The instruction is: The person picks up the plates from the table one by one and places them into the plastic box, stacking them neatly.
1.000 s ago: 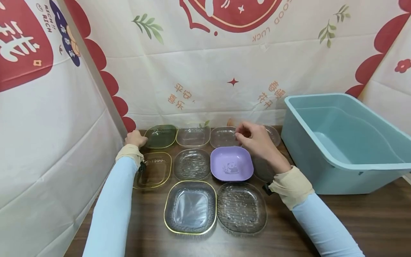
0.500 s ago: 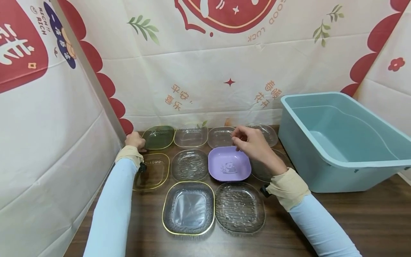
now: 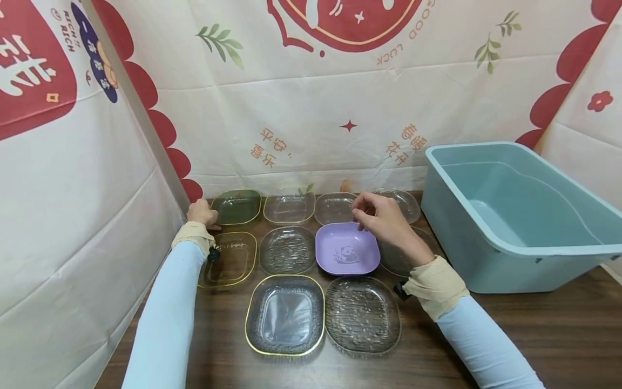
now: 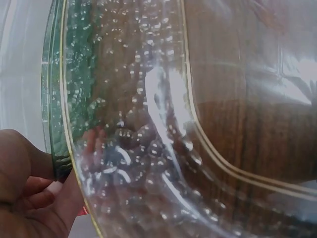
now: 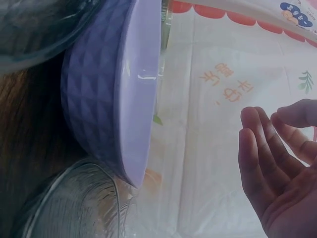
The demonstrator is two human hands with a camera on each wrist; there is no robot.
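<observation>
At the back left, my left hand [image 3: 202,212] pinches the left rim of a dark green, gold-rimmed plate [image 3: 237,208]. The left wrist view has the thumb and fingers on the green plate's edge [image 4: 54,94], partly behind a clear gold-rimmed plate [image 4: 148,124] close to the camera. My right hand [image 3: 386,219] hovers over the back right part of a purple plate [image 3: 342,246] with a panda print, holding nothing. Its fingers bend loosely in the right wrist view, apart from the faceted purple wall. Clear plates surround the purple one, including a ribbed clear plate [image 3: 288,249].
A big light-blue tub [image 3: 466,237] stands at the right. In front lie a gold-rimmed clear plate [image 3: 285,346] and a textured clear plate [image 3: 363,316]. A printed white cloth [image 3: 301,97] hangs behind the dark wooden table [image 3: 218,346].
The green plate has shifted slightly left with my left hand, leaving a small gap beside its neighbour. My right hand moved a little left over the purple plate, then stayed there.
</observation>
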